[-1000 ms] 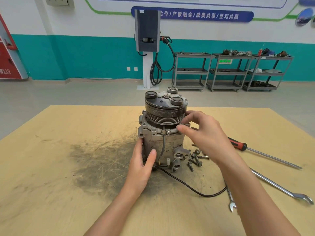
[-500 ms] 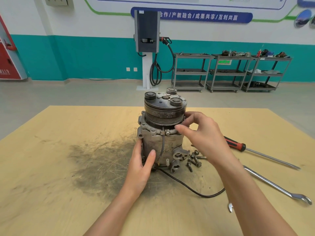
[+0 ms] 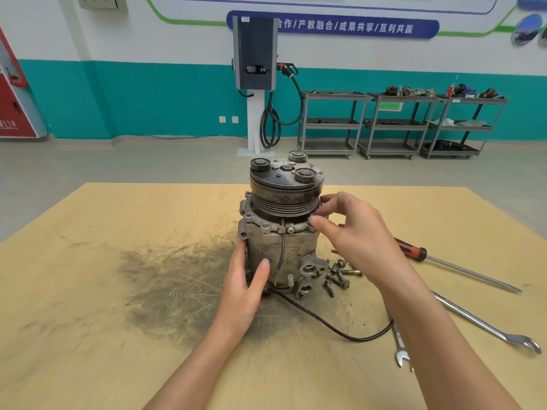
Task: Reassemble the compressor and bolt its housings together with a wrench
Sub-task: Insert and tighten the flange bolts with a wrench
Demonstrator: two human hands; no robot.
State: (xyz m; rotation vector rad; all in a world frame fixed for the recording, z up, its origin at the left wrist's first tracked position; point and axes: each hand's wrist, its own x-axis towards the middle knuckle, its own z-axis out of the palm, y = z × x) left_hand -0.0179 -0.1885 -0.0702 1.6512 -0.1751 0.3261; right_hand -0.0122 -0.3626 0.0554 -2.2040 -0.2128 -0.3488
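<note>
The right hand (image 3: 352,232) has barely moved, still pinching at the compressor (image 3: 281,232) flange; left hand (image 3: 247,279) steadies it, so bolting waits.

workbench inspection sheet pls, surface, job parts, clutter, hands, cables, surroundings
surface: wooden bench, dark scuffed grease patch left of centre
job's things: compressor upright, pulley on top; loose bolts at its right base; two wrenches lying right
clutter: red-handled screwdriver far right
grips: left hand steadies the lower housing; right hand pinches at the upper flange, what it holds is hidden
cables: black lead runs from compressor across bench
surroundings: charging post, metal carts by teal wall
</note>
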